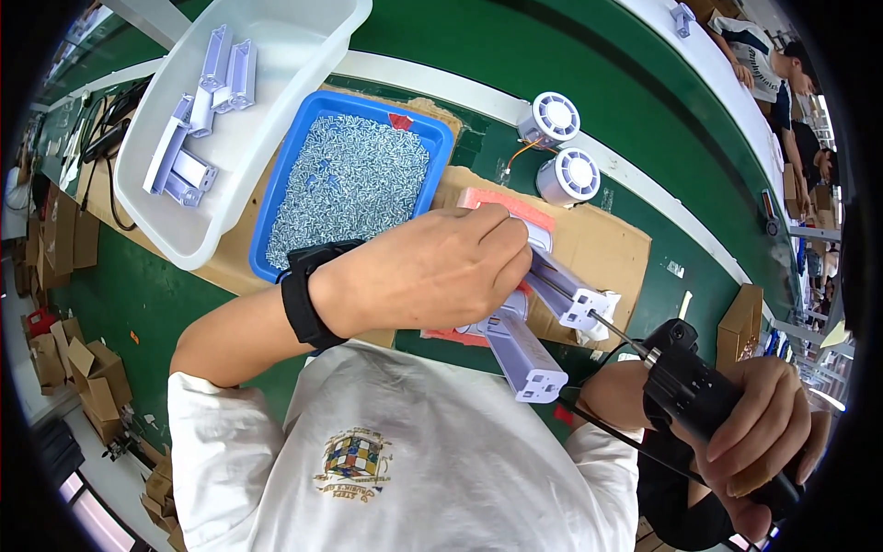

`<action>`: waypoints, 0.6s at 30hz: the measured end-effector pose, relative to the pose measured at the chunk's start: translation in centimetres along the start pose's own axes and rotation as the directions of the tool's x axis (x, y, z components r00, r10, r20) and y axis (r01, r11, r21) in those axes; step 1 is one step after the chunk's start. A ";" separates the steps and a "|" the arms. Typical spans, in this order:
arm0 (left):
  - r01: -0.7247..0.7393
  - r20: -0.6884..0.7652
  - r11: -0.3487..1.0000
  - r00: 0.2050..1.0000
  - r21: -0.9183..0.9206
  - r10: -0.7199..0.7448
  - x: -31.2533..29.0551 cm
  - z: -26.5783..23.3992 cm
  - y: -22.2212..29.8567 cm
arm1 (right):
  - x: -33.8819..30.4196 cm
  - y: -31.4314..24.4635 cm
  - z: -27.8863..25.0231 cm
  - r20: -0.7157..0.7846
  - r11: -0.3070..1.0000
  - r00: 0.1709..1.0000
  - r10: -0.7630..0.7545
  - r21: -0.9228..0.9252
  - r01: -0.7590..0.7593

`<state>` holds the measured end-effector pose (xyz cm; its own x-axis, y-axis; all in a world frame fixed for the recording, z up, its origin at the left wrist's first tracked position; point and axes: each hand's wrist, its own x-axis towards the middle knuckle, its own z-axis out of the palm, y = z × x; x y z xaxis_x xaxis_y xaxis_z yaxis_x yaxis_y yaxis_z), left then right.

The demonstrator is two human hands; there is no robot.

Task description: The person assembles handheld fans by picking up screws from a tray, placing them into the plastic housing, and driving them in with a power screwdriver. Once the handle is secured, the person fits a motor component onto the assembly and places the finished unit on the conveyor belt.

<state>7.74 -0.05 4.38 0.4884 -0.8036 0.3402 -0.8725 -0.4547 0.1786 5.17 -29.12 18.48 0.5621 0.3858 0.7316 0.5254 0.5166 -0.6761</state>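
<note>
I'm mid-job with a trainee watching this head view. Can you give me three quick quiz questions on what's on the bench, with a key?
1. What tool does the right hand hold?
2. True or false: the blue tray, filled with small metal screws, sits to the right of the white tub in the picture.
3. How many cylinders with round, white, vented ends stand beyond the left hand?

Key:
1. A black screwdriver with a long thin bit.
2. True.
3. Two.
</note>
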 end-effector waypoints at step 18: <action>0.042 -0.118 0.993 0.991 -0.107 -0.055 0.0 -0.2 -1.3 | -0.4 -0.1 -0.1 0.154 0.996 0.984 0.092 0.005 -0.094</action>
<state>8.93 0.59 4.31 0.5308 -0.7262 0.4368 -0.8473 -0.4443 0.2909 4.92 -29.37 18.19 0.5032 0.5448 0.6708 0.4668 0.4819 -0.7415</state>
